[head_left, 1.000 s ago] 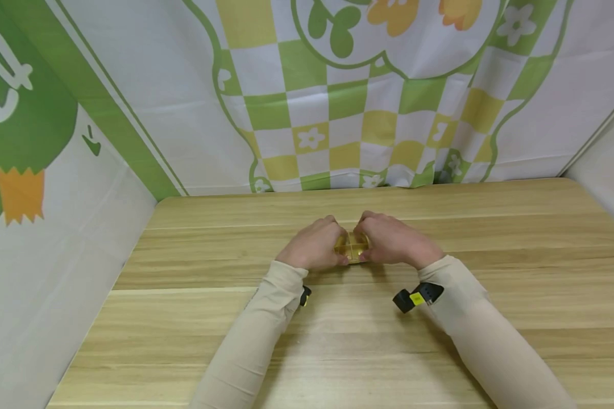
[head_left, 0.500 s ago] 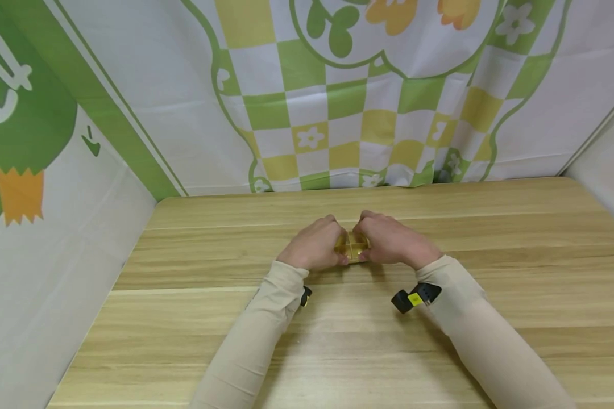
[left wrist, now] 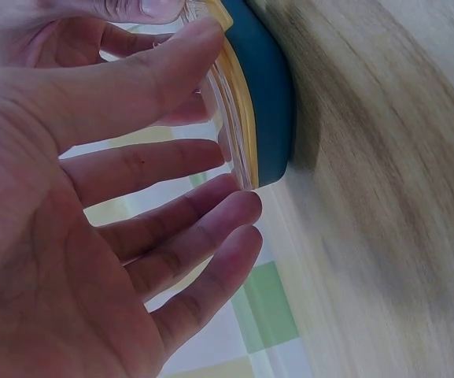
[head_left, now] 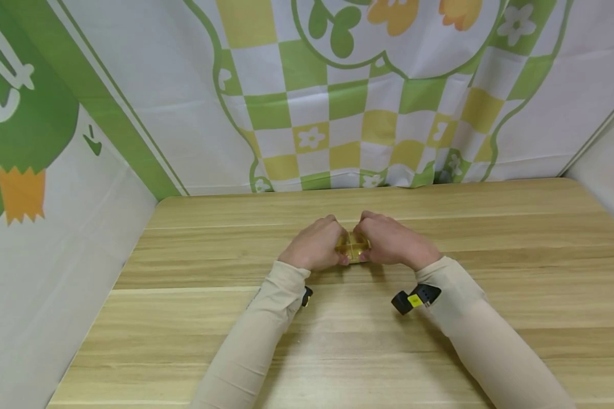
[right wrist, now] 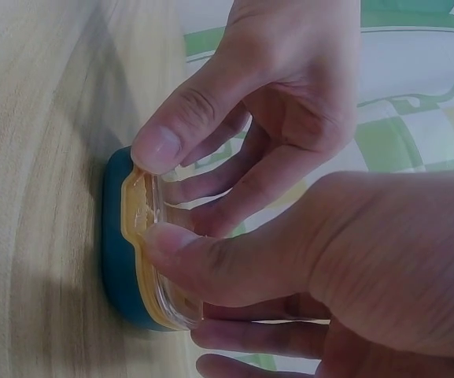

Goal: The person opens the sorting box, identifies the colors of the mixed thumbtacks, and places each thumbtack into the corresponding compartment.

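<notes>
A small divided box (head_left: 352, 251) stands on the wooden table between the two hands. Its base (left wrist: 270, 102) is teal, with a yellow rim (right wrist: 129, 206) and a clear lid (right wrist: 181, 305) over it. My left hand (head_left: 314, 244) holds the box's left end, thumb on the near edge and fingers at the far side. The right hand (head_left: 393, 240) grips the other end the same way, its thumb (right wrist: 183, 248) pressing near the rim. Both thumbs lie close together along the front edge. The hands cover the box's ends in the head view.
The wooden table (head_left: 337, 352) spreads around the box. A curtain (head_left: 307, 113) with green and yellow checks hangs behind the table's far edge, and a white printed cloth (head_left: 82, 227) stands along the left. Each wrist bears a black strap camera (head_left: 414, 298).
</notes>
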Action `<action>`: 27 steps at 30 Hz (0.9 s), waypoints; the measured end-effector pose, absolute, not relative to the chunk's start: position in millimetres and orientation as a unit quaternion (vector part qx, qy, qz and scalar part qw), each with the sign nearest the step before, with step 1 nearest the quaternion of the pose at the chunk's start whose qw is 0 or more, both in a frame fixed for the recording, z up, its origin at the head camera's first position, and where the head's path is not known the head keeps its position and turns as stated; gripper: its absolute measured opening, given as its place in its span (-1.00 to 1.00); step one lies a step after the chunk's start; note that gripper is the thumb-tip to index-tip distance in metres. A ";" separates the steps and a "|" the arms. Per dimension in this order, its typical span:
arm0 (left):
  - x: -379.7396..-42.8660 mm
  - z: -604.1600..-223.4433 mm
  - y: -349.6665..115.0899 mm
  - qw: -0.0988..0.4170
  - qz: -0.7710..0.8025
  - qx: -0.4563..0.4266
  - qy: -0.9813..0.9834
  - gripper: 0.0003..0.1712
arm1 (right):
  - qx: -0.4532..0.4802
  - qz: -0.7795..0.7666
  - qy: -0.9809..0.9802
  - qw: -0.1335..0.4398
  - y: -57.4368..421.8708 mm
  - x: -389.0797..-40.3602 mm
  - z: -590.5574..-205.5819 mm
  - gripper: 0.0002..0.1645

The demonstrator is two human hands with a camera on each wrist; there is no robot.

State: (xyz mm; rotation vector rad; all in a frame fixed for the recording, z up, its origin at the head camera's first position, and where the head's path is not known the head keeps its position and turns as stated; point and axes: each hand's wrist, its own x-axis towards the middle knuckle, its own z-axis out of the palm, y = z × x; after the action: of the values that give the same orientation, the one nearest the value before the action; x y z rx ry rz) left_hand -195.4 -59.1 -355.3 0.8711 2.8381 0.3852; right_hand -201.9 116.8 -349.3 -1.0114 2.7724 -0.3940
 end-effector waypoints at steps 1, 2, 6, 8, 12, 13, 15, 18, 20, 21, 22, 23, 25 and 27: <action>-195.4 -355.4 -59.0 0.074 0.128 0.289 0.946 -0.62 | -0.337 -0.132 0.928 0.083 116.9 -201.8 -349.2 -0.73; -195.4 -355.6 -58.9 0.075 0.129 0.289 0.946 -0.62 | -0.336 -0.132 0.929 0.083 116.9 -201.7 -349.3 -0.73; -195.6 -355.8 -58.5 0.076 0.128 0.285 0.947 -0.63 | -0.335 -0.133 0.929 0.083 116.8 -201.3 -349.4 -0.72; -195.6 -355.9 -58.2 0.076 0.128 0.283 0.947 -0.64 | -0.335 -0.134 0.929 0.082 116.7 -201.1 -349.4 -0.72; -195.3 -355.7 -57.9 0.077 0.130 0.279 0.948 -0.65 | -0.335 -0.136 0.929 0.080 116.3 -200.8 -349.4 -0.73; -195.3 -355.8 -57.9 0.077 0.132 0.279 0.948 -0.65 | -0.335 -0.136 0.929 0.080 116.2 -200.7 -349.4 -0.73; -195.4 -356.1 -58.0 0.077 0.134 0.276 0.949 -0.65 | -0.334 -0.136 0.929 0.080 115.7 -200.6 -349.4 -0.73; -195.4 -356.4 -57.8 0.076 0.137 0.274 0.949 -0.65 | -0.330 -0.136 0.931 0.082 115.3 -200.3 -349.2 -0.73; -195.3 -356.4 -57.6 0.077 0.140 0.272 0.949 -0.65 | -0.327 -0.136 0.932 0.083 115.2 -200.4 -349.5 -0.73; -195.2 -356.2 -57.5 0.078 0.140 0.272 0.949 -0.65 | -0.325 -0.136 0.932 0.084 115.0 -200.3 -349.5 -0.73; -195.1 -356.1 -57.4 0.078 0.140 0.272 0.949 -0.65 | -0.323 -0.135 0.933 0.084 114.8 -200.1 -349.5 -0.73; -195.0 -356.0 -57.3 0.078 0.139 0.272 0.949 -0.66 | -0.322 -0.134 0.934 0.083 114.6 -199.9 -349.6 -0.72; -194.9 -355.9 -57.1 0.078 0.136 0.271 0.950 -0.66 | -0.320 -0.134 0.934 0.082 114.3 -199.7 -349.7 -0.72; -194.7 -355.6 -56.9 0.076 0.132 0.272 0.950 -0.67 | -0.319 -0.132 0.935 0.078 113.7 -199.0 -349.4 -0.73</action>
State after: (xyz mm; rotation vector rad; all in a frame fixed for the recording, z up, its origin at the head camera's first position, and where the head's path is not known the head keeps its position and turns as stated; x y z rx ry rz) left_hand -194.7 -56.9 -355.6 0.8143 2.8482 0.3957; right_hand -199.0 113.7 -349.4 -0.9560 2.8002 -0.3953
